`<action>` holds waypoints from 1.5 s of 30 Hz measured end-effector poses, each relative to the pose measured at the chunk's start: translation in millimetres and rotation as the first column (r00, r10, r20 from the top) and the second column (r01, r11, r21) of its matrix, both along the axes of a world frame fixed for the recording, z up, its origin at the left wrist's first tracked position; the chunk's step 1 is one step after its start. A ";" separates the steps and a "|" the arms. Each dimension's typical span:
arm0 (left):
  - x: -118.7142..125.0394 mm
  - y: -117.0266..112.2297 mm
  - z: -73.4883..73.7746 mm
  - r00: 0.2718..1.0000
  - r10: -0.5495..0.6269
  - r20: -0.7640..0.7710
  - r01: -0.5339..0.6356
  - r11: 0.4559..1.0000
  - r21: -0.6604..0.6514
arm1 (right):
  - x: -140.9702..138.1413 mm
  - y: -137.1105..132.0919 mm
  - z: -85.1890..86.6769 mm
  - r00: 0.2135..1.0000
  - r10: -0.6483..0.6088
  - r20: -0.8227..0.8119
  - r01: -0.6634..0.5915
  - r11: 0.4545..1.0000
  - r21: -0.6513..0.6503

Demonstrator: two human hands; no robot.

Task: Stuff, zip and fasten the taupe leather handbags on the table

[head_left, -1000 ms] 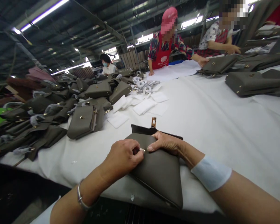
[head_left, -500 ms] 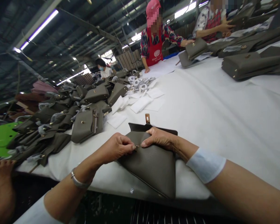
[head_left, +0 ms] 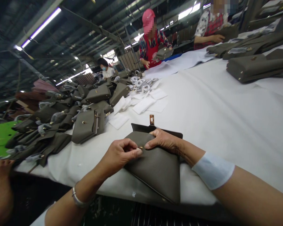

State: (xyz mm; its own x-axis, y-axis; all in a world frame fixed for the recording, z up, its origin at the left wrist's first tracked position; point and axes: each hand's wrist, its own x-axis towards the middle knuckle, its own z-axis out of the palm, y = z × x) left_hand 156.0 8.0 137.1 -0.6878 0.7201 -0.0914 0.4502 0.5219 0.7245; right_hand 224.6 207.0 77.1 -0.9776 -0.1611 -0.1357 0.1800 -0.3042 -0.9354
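Inspector: Large workshop, dark metal roof [head_left: 85, 40], bright strip lighting [head_left: 41, 28]. The counter [head_left: 214, 125], covered in white sheeting, carries a heap of grey-brown bags [head_left: 97, 94] on the left and folded white sheets [head_left: 144, 105] near the middle.

Clerk: And the item under examination?

Inspector: One grey-brown, smooth-faced flap bag [head_left: 160, 171], lying at the counter's near edge, front upward. Its dark flap [head_left: 141, 128] is laid back on the far side; a gold-coloured metal plate with a rectangular opening [head_left: 151, 123] projects from it.

Clerk: State of the hands?

Inspector: Right hand [head_left: 165, 140] clamped over the bag's far edge, thumb on the front. Left hand [head_left: 120, 153] has thumb and forefinger brought close together at a small gold-coloured fitting [head_left: 141, 147]; whether they grip it, I cannot tell.

Clerk: Handling?

Inspector: In my judgement, light and semi-stiff: firm enough to keep its shape, soft enough to dent. The smooth face (a fingernail might mark it) could slide slightly under the palm. Best held by the far edge, fingers behind, thumb flat beside the fitting, whose finish probably scratches easily.
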 end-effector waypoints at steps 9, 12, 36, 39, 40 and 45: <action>-4.7 -1.8 0.9 0.862 -0.291 -0.415 0.281 0.956 -0.088 | -3.1 2.0 -4.4 0.999 0.039 0.035 -0.036 0.996 -0.076; -10.9 -1.0 4.5 0.789 -0.391 -0.474 0.346 0.920 -0.184 | -2.9 1.8 -4.6 0.999 0.038 0.033 -0.036 0.998 -0.061; -25.8 6.4 4.2 0.957 -0.167 0.239 0.157 0.986 0.057 | -1.8 0.3 -3.7 0.999 0.034 0.041 -0.032 0.998 -0.051; -27.8 8.5 2.6 0.926 -0.135 0.352 0.114 0.990 0.081 | -2.2 1.3 -5.5 0.999 0.031 0.031 -0.030 0.999 -0.026; -28.4 9.4 2.6 0.915 -0.128 0.383 0.105 0.991 0.082 | -2.2 1.5 -5.6 0.999 0.032 0.024 -0.031 0.999 -0.015; -29.3 11.3 3.7 0.908 -0.118 0.402 0.107 0.993 0.050 | 0.6 0.7 1.3 1.000 0.022 0.022 -0.022 0.999 0.032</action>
